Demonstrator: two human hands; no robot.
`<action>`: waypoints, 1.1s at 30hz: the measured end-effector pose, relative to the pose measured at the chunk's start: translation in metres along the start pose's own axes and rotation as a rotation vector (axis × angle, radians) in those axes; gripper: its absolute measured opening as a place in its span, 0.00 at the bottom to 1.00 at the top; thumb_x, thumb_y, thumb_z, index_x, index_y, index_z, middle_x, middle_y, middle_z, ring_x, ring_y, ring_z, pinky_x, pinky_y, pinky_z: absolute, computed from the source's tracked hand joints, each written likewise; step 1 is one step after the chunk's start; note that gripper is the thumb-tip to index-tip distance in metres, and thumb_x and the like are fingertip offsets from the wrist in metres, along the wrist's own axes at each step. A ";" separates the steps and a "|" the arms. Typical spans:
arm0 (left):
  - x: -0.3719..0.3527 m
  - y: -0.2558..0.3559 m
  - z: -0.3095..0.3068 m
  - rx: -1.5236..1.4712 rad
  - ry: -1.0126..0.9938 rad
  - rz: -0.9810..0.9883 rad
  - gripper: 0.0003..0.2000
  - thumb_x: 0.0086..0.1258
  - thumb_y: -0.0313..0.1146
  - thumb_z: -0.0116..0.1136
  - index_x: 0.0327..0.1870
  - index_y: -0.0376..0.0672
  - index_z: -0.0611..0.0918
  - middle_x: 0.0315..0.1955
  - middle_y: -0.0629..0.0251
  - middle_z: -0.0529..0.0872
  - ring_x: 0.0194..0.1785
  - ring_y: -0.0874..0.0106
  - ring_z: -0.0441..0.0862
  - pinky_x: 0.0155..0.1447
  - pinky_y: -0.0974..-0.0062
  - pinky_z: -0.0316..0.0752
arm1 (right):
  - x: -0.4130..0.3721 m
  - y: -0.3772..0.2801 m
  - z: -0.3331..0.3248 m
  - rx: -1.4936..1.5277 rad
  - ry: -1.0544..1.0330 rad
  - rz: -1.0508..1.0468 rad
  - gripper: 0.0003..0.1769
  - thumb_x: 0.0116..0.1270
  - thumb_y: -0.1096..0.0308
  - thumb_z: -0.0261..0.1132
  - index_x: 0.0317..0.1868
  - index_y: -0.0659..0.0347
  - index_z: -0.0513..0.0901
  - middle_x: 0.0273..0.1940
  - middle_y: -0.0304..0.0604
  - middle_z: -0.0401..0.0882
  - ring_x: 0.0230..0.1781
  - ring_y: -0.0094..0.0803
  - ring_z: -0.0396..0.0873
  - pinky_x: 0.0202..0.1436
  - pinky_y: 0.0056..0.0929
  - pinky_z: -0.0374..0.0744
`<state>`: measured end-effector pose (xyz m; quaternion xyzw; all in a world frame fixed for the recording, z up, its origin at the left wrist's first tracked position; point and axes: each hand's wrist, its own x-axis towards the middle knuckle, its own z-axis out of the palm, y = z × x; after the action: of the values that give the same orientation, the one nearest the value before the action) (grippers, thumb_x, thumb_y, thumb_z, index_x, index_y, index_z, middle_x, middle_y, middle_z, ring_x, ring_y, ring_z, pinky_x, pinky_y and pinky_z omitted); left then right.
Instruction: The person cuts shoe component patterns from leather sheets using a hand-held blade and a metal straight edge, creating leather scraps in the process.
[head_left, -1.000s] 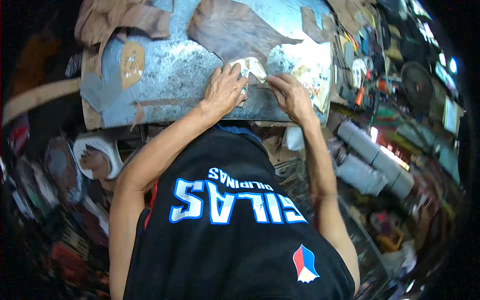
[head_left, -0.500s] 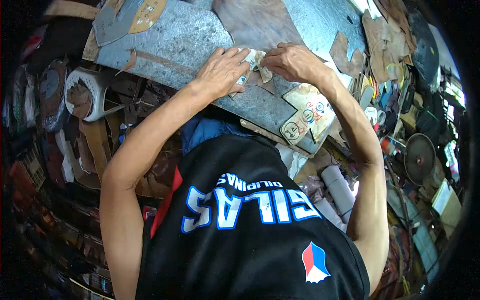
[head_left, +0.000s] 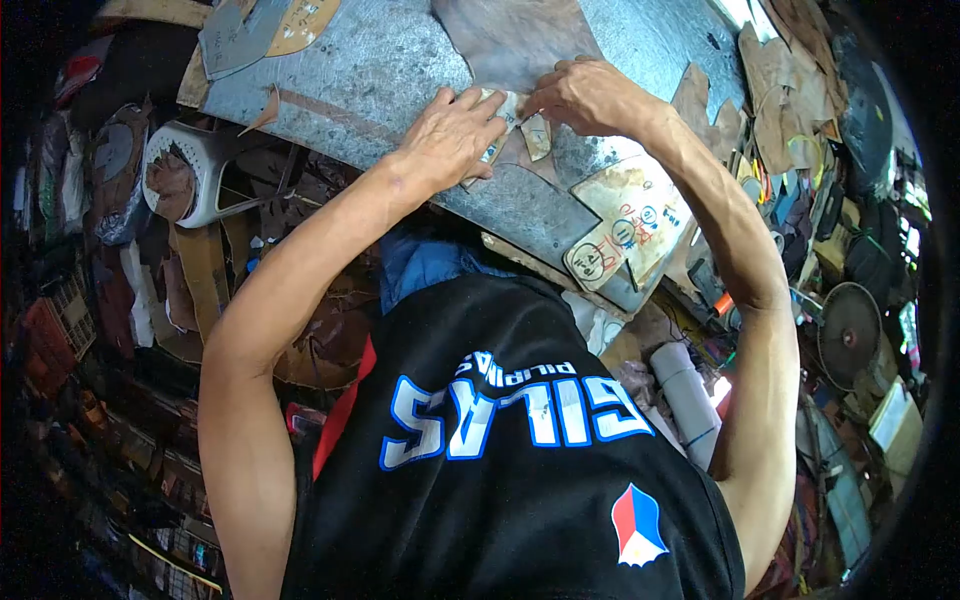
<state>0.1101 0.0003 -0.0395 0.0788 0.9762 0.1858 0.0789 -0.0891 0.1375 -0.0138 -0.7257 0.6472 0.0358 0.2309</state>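
On the grey metal work surface, my left hand lies with its fingers spread over a small pale pattern piece, pressing it down on brown leather. Just to the right, my right hand is closed, its fingertips pinched at the pattern's right edge; what it holds is too hidden to name. A small worn pale piece lies under the right hand. Nearer my body is a larger cream pattern with red and blue writing.
Grey and tan patterns lie at the far left of the surface. Leather scraps hang at the right edge. A white stool stands left below. A round fan and white rolls are at the right.
The whole view has shifted slightly, moving the table and shirt rightward. My right hand has moved a little up and away from the small worn piece, which shows more now. My left hand stays on the pattern.
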 end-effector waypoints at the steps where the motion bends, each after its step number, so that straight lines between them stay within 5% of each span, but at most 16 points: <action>1: 0.000 0.001 0.000 -0.004 -0.024 -0.005 0.28 0.53 0.43 0.73 0.53 0.39 0.79 0.69 0.55 0.69 0.70 0.56 0.66 0.65 0.55 0.66 | -0.001 0.001 0.003 0.001 0.048 -0.012 0.12 0.63 0.66 0.66 0.47 0.50 0.87 0.42 0.37 0.86 0.46 0.37 0.81 0.52 0.37 0.78; 6: 0.001 0.002 0.000 0.026 -0.033 0.013 0.28 0.55 0.43 0.72 0.58 0.46 0.78 0.67 0.55 0.69 0.69 0.57 0.67 0.65 0.57 0.67 | -0.017 -0.016 0.014 0.033 0.129 0.079 0.13 0.63 0.66 0.66 0.48 0.52 0.86 0.40 0.40 0.85 0.41 0.41 0.83 0.44 0.39 0.81; 9: 0.001 0.004 0.001 0.070 -0.037 0.019 0.27 0.56 0.43 0.71 0.59 0.53 0.78 0.66 0.56 0.70 0.67 0.58 0.68 0.63 0.58 0.68 | -0.032 -0.041 0.035 0.101 0.310 0.278 0.11 0.64 0.66 0.61 0.45 0.51 0.84 0.30 0.49 0.83 0.29 0.46 0.84 0.32 0.43 0.81; 16: 0.003 0.004 0.001 0.093 -0.020 0.025 0.27 0.55 0.44 0.71 0.59 0.58 0.79 0.65 0.57 0.71 0.66 0.60 0.68 0.60 0.60 0.68 | -0.026 -0.111 0.050 0.395 0.395 0.767 0.10 0.68 0.64 0.59 0.44 0.58 0.82 0.31 0.57 0.82 0.31 0.55 0.83 0.35 0.49 0.81; 30: 0.004 0.004 0.000 0.094 -0.051 0.035 0.26 0.56 0.44 0.70 0.58 0.58 0.79 0.65 0.55 0.71 0.66 0.58 0.68 0.61 0.59 0.67 | -0.078 -0.181 0.071 0.639 0.487 0.951 0.12 0.69 0.65 0.62 0.46 0.64 0.83 0.29 0.59 0.83 0.32 0.54 0.84 0.37 0.44 0.79; 33: 0.005 0.004 -0.001 0.092 -0.060 0.052 0.26 0.56 0.45 0.71 0.59 0.58 0.79 0.65 0.55 0.71 0.66 0.57 0.69 0.62 0.57 0.67 | -0.074 -0.191 0.065 0.644 0.560 0.977 0.12 0.67 0.65 0.64 0.48 0.59 0.82 0.37 0.57 0.81 0.36 0.55 0.82 0.39 0.47 0.79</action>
<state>0.1058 0.0041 -0.0377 0.1131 0.9786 0.1405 0.0994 0.0979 0.2409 0.0097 -0.2239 0.9169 -0.2498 0.2165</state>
